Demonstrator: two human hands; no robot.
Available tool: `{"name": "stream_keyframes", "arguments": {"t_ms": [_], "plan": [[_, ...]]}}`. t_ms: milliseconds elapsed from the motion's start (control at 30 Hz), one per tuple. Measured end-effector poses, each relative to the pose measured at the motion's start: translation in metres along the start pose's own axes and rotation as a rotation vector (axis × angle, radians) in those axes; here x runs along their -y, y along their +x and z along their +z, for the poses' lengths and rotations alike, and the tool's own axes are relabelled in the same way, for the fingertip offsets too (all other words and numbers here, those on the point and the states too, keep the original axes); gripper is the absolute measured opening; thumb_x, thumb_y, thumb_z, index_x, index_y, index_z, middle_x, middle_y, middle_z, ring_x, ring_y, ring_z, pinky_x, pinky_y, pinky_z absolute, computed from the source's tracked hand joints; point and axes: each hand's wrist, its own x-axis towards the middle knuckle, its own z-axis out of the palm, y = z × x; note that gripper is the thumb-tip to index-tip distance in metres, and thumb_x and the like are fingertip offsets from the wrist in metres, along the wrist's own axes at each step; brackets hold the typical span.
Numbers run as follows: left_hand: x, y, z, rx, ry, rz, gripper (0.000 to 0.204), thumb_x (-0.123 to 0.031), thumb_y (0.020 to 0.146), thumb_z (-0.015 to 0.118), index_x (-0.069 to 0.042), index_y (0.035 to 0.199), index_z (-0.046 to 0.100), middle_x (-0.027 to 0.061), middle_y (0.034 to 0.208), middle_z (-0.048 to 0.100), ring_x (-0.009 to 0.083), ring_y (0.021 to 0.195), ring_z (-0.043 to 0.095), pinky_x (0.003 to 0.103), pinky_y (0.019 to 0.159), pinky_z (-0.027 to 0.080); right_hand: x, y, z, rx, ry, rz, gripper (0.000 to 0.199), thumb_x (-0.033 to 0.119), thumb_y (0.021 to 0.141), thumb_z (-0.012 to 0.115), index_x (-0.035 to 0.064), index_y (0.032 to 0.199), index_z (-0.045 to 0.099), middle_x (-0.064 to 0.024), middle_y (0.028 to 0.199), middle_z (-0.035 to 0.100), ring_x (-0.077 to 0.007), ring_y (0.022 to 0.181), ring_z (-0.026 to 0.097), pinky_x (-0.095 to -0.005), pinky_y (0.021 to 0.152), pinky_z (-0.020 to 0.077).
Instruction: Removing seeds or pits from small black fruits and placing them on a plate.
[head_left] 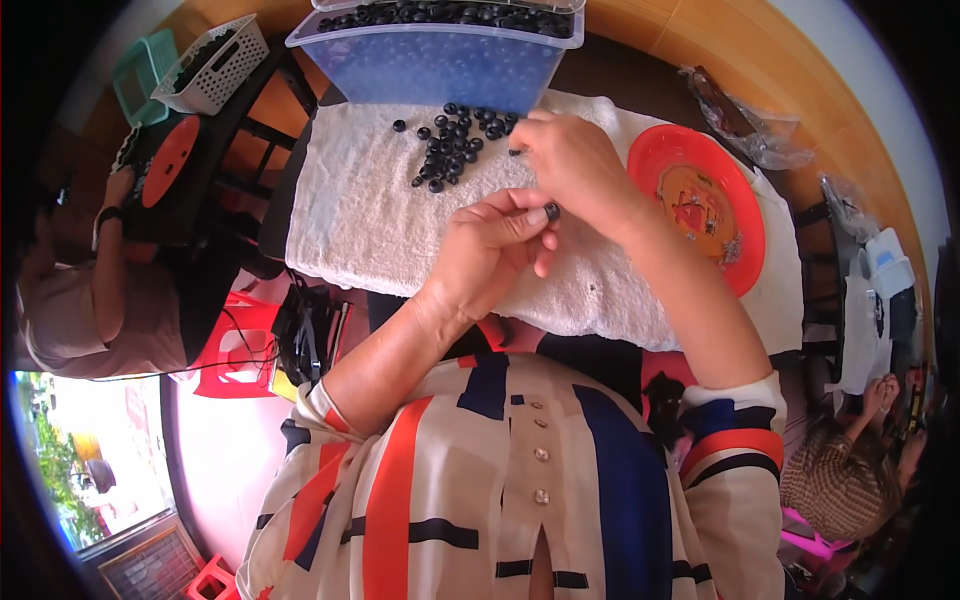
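My left hand (492, 243) is over the middle of the white towel (350, 200), its thumb and index finger pinching a small round black bead-like piece (551, 212). Just beyond it, my right hand (572, 165) reaches across with its fingers curled together. A dark bit shows at its fingertips, too hidden to name. Beside those fingertips lies a loose pile of similar black pieces (445, 155) on the towel. To the right of my right forearm sits a red plate (643, 160) with an orange patterned middle and small silvery bits on it.
A clear plastic bin (430, 70) full of black pieces stands at the towel's far edge. Clear plastic bags (760, 135) lie at the far right. On the left, a person (100, 290) works at another table with a red plate (171, 160) and white basket (225, 70). Another person (840, 480) is at right.
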Motion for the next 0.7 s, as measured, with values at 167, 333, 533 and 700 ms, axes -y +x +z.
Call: {"name": "stream_keyframes", "arguments": {"t_ms": [167,333,533,700], "plan": [[0.002,0.0,-0.001,0.019,0.054,0.01,0.018,-0.001,0.098,0.055,0.007,0.113,0.061,0.0136,0.1,0.064,0.0228,0.083,0.064,0.033,0.065,0.051,-0.014,0.026,0.015,0.172,-0.159,-0.078,0.015,0.006,0.082,0.058,0.0032,0.092,0.069,-0.0131,0.093,0.068,-0.035,0.086,0.067,-0.0446,0.074,0.0524],[0.004,-0.001,-0.001,0.002,0.089,0.027,0.019,-0.002,0.098,0.054,0.007,0.114,0.061,0.0143,0.101,0.063,0.0239,0.084,0.063,0.034,0.064,0.05,-0.011,0.031,0.024,0.298,-0.202,0.004,0.01,0.006,0.081,0.057,0.0034,0.085,0.066,-0.013,0.09,0.067,-0.0354,0.084,0.067,-0.0464,0.07,0.0526],[0.004,-0.002,0.004,0.015,0.069,0.028,0.018,0.001,0.096,0.057,0.009,0.112,0.062,0.0143,0.101,0.064,0.0224,0.082,0.063,0.034,0.066,0.051,-0.012,0.026,0.022,0.271,-0.258,-0.021,0.01,0.002,0.08,0.057,0.0028,0.084,0.066,-0.0149,0.09,0.067,-0.0374,0.085,0.068,-0.0484,0.071,0.0535],[0.004,-0.002,-0.002,0.017,0.096,0.041,0.019,0.001,0.097,0.056,0.008,0.113,0.062,0.0147,0.101,0.065,0.0229,0.084,0.064,0.034,0.067,0.051,-0.013,0.024,0.033,0.116,-0.233,-0.083,0.015,0.003,0.075,0.059,0.0003,0.077,0.074,-0.0209,0.078,0.071,-0.038,0.076,0.072,-0.0463,0.064,0.0572]]}}
